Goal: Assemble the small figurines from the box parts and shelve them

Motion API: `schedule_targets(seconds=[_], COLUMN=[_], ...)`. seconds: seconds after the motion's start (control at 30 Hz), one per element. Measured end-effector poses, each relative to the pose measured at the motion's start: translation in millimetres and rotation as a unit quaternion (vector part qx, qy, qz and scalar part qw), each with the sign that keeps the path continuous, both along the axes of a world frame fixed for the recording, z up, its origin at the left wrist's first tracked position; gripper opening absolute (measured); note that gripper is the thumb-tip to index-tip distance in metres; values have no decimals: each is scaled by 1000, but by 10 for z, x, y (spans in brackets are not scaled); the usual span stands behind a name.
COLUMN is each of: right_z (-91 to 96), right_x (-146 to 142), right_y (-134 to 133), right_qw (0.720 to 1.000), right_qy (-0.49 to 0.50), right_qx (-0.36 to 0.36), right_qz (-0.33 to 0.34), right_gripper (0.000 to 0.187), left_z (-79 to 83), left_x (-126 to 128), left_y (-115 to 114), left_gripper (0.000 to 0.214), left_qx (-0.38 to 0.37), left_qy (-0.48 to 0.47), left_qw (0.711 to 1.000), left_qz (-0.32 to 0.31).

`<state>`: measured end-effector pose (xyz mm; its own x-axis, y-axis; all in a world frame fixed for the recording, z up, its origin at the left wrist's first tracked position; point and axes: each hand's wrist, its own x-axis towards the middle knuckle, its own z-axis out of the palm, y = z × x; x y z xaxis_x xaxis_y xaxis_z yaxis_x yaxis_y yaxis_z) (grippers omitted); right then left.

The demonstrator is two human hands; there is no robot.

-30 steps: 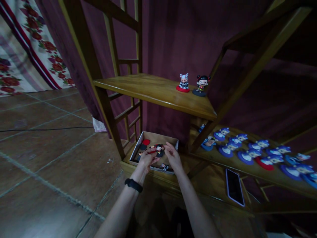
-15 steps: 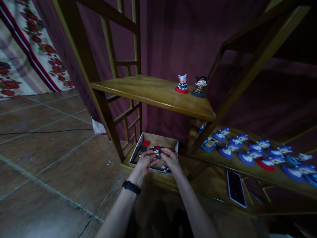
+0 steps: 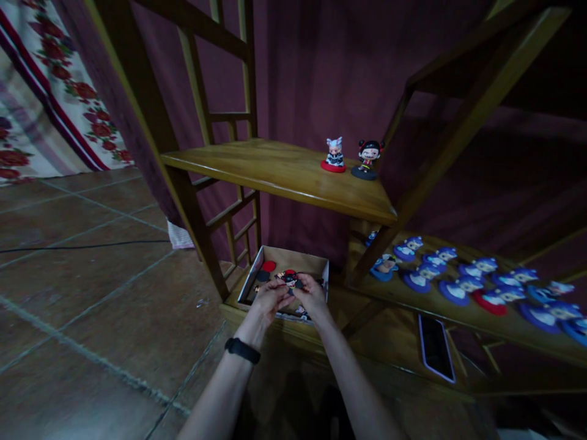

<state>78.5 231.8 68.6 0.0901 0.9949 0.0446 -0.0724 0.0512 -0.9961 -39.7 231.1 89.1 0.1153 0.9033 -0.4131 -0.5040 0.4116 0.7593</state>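
Both hands meet over the box (image 3: 314, 265), close together, with their fingertips closed around one small black-haired figurine (image 3: 290, 280). The left hand (image 3: 270, 298) grips it from the box's left side, the right hand (image 3: 312, 294) from its right; the fingers cover much of the body, so the exact contact points cannot be told. Nor is it clear how high above the box's floor the figurine sits.

It looks like hard, glossy plastic — likely light, stiff and a little slippery under bare fingers. The body and the broad base, if it has one like the dark-based figurine (image 3: 367, 160) above and right of the box, seem the safest hold; the hair buns and any thin limbs are probably the weak spots, better not squeezed or twisted. Inside the box, toward its left back corner, lie a red disc (image 3: 268, 266) and a dark disc (image 3: 263, 276).
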Motion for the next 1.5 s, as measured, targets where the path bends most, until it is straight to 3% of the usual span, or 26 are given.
schedule_targets(seconds=[0.2, 0.5, 0.83, 1.2, 1.33, 1.5], right_z=[4, -54, 168, 392, 374, 205], right_x=[-42, -15, 64, 68, 62, 57], right_y=[-25, -3, -115, -278, -251, -165], right_qw=[1000, 998, 992, 971, 983, 998], right_qy=[-4, -51, -74, -127, -97, 58], right_qx=[8, 15, 105, 194, 147, 15], right_qz=[-10, -26, -21, -59, -45, 5], right_gripper=[33, 36, 37, 26, 30, 33], left_z=[-21, -36, 151, 186, 152, 51], left_x=[43, 45, -15, -63, -74, -71], left_y=[-1, -1, -35, 16, 22, 41], left_gripper=[19, 16, 33, 32, 35, 26], left_qx=[-12, 10, 110, 152, 130, 40], left_qy=[16, 22, -45, -63, -63, -53], left_qw=[999, 1000, 992, 984, 987, 997], left_qz=[42, 16, -37, -64, -73, -36])
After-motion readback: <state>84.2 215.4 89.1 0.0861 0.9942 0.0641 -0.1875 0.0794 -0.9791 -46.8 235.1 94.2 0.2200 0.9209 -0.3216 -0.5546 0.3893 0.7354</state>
